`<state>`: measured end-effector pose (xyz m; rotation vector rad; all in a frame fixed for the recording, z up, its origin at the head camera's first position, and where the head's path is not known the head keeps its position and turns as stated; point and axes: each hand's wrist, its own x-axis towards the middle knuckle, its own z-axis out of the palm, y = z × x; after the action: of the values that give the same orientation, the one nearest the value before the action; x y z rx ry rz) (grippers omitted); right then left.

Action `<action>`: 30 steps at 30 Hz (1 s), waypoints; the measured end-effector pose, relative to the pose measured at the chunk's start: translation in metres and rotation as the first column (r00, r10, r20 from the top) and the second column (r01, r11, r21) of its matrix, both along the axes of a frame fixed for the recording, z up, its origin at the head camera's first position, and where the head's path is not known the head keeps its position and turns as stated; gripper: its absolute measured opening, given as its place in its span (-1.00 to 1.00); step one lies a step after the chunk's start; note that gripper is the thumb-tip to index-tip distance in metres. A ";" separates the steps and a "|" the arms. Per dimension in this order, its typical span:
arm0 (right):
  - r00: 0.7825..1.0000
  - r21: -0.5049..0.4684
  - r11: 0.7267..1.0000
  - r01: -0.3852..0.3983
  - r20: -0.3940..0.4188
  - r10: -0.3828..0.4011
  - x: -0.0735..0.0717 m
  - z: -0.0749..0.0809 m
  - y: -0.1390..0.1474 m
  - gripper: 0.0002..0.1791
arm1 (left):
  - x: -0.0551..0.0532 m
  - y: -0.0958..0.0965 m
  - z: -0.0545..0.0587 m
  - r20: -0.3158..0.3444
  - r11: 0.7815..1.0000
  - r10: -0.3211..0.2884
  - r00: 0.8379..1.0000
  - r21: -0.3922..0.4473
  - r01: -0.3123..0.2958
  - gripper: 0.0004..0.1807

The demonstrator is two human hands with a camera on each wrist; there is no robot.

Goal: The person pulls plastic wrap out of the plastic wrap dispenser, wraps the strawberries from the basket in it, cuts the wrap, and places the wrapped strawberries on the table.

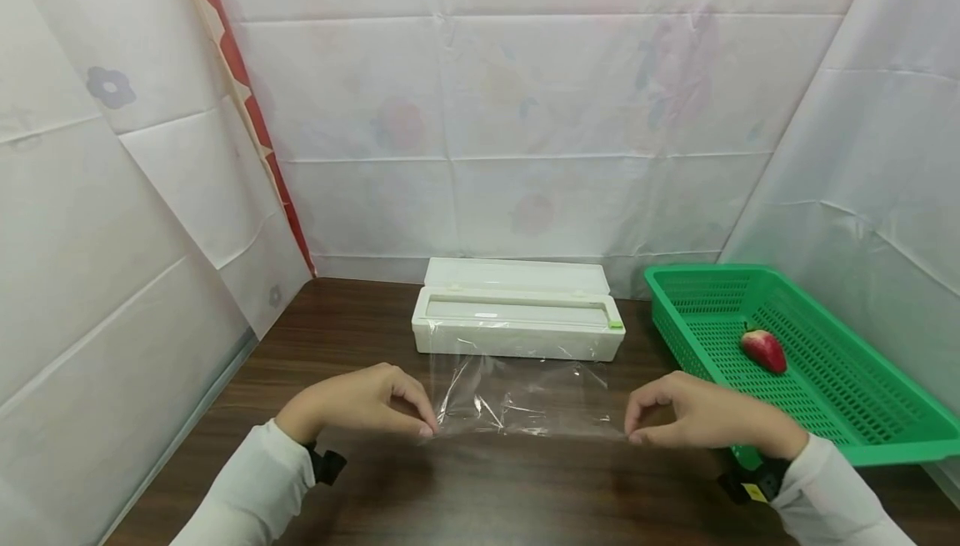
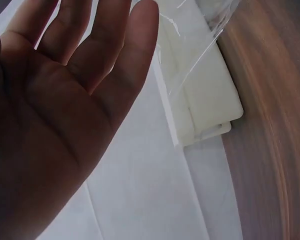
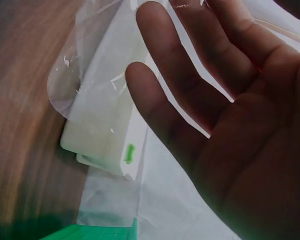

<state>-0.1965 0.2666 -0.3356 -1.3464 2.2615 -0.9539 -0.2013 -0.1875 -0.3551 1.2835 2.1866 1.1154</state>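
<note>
A clear sheet of plastic wrap [image 1: 517,400] stretches from a white wrap dispenser box [image 1: 517,339] toward the person. My left hand [image 1: 367,400] pinches its near left corner between thumb and forefinger. At the near right corner, my right hand [image 1: 708,413] pinches the film the same way. The sheet hangs above the table, shiny and wrinkled in the middle. Behind it, the box stands with its lid [image 1: 517,276] tipped back. In the right wrist view the film [image 3: 65,87] curves in front of the box [image 3: 102,127], beyond the outstretched lower fingers.
A green plastic basket [image 1: 862,433] stands at the right, close to the right forearm, with a red fruit [image 1: 765,352] in it. Beneath everything is a dark wooden table [image 1: 345,329]. Pale patterned sheets [image 1: 525,112] hang at the back and both sides.
</note>
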 end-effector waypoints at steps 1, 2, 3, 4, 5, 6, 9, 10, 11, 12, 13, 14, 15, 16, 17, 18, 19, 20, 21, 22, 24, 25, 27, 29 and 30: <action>1.000 0.005 1.000 -0.010 0.004 0.010 0.000 -0.002 -0.001 -0.86 | 0.000 0.000 -0.001 0.006 1.000 -0.006 1.000 -0.009 0.006 -0.88; 1.000 0.011 1.000 -0.020 0.011 0.020 0.000 -0.003 -0.001 -0.87 | 0.000 0.001 -0.002 0.011 1.000 -0.010 1.000 -0.018 0.010 -0.87; 0.999 0.021 0.999 -0.028 0.018 0.027 0.001 -0.004 -0.001 -0.88 | 0.000 0.001 -0.002 0.019 0.999 -0.016 1.000 -0.028 0.016 -0.87; 0.999 0.033 0.999 -0.032 0.028 0.031 0.001 -0.005 -0.001 -0.89 | 0.000 0.001 -0.003 0.027 0.999 -0.021 0.999 -0.038 0.022 -0.86; 0.998 0.043 0.998 -0.039 0.047 0.037 0.002 -0.006 -0.001 -0.90 | 0.001 0.001 -0.004 0.037 0.998 -0.027 0.999 -0.049 0.028 -0.85; 0.997 0.052 0.998 -0.045 0.063 0.042 0.002 -0.007 -0.001 -0.92 | 0.002 0.001 -0.004 0.050 0.998 -0.026 0.998 -0.060 0.029 -0.85; 0.993 0.088 0.995 -0.053 0.114 0.042 0.004 -0.012 -0.001 -0.92 | 0.005 0.002 -0.007 0.092 0.995 -0.021 0.996 -0.093 0.029 -0.86; 0.991 0.093 0.994 -0.058 0.128 0.046 0.004 -0.014 -0.002 -0.92 | 0.006 0.003 -0.008 0.101 0.994 -0.015 0.995 -0.105 0.026 -0.87; 0.989 0.097 0.993 -0.063 0.138 0.049 0.004 -0.015 -0.002 -0.92 | 0.006 0.004 -0.009 0.109 0.993 -0.010 0.994 -0.116 0.022 -0.88; 0.989 0.105 0.992 -0.063 0.140 0.048 0.004 -0.017 -0.003 -0.92 | 0.007 0.004 -0.009 0.115 0.992 -0.002 0.993 -0.126 0.017 -0.88; 0.988 0.109 0.992 -0.066 0.143 0.050 0.004 -0.018 -0.003 -0.93 | 0.007 0.004 -0.010 0.117 0.991 0.003 0.993 -0.134 0.013 -0.89; 0.987 0.113 0.991 -0.067 0.154 0.049 0.004 -0.019 -0.003 -0.93 | 0.008 0.004 -0.010 0.117 0.990 0.010 0.993 -0.143 0.007 -0.90; 0.985 0.116 0.991 -0.067 0.166 0.047 0.004 -0.020 -0.003 -0.94 | 0.008 0.004 -0.010 0.120 0.989 0.017 0.993 -0.150 0.001 -0.91; 0.984 0.123 0.991 -0.062 0.174 0.040 0.004 -0.020 -0.003 -0.94 | 0.008 0.003 -0.010 0.121 0.988 0.023 0.992 -0.157 -0.003 -0.91; 0.984 0.130 0.990 -0.058 0.177 0.034 0.004 -0.021 -0.002 -0.94 | 0.008 0.003 -0.009 0.119 0.986 0.029 0.992 -0.165 -0.009 -0.91; 0.982 0.135 0.989 -0.054 0.187 0.028 0.004 -0.021 -0.002 -0.93 | 0.008 0.002 -0.009 0.115 0.985 0.035 0.993 -0.174 -0.015 -0.92; 0.980 0.137 0.989 -0.052 0.195 0.024 0.005 -0.021 -0.001 -0.93 | 0.008 0.002 -0.009 0.111 0.983 0.041 0.993 -0.182 -0.020 -0.92; 0.978 0.142 0.989 -0.048 0.206 0.018 0.005 -0.022 -0.001 -0.92 | 0.009 0.002 -0.009 0.106 0.981 0.046 0.993 -0.192 -0.025 -0.92; 0.978 0.145 0.988 -0.048 0.208 0.017 0.006 -0.022 0.000 -0.91 | 0.009 0.002 -0.010 0.102 0.979 0.049 0.994 -0.200 -0.028 -0.92; 0.977 0.145 0.988 -0.049 0.212 0.017 0.006 -0.023 0.000 -0.90 | 0.009 0.002 -0.010 0.092 0.978 0.050 0.995 -0.209 -0.030 -0.93; 0.975 0.146 0.988 -0.054 0.221 0.020 0.007 -0.024 0.001 -0.88 | 0.010 0.002 -0.012 0.074 0.975 0.043 0.996 -0.221 -0.025 -0.93; 0.974 0.146 0.988 -0.057 0.227 0.023 0.008 -0.024 0.001 -0.87 | 0.010 0.002 -0.013 0.072 0.974 0.036 0.997 -0.224 -0.019 -0.93; 0.969 0.147 0.987 -0.068 0.247 0.030 0.008 -0.025 0.000 -0.85 | 0.011 0.003 -0.015 0.098 0.975 0.026 0.995 -0.220 -0.004 -0.92; 0.971 0.155 0.985 -0.077 0.236 0.039 0.009 -0.025 0.000 -0.80 | 0.011 0.003 -0.016 0.138 0.979 0.010 0.990 -0.205 0.019 -0.87; 0.972 0.158 0.984 -0.081 0.229 0.043 0.009 -0.026 0.001 -0.77 | 0.011 0.002 -0.016 0.164 0.980 0.002 0.987 -0.195 0.030 -0.83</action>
<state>-0.1876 0.2671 -0.3612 -1.1674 2.0658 -0.8301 -0.1902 -0.1852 -0.3711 1.0817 2.1033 0.9362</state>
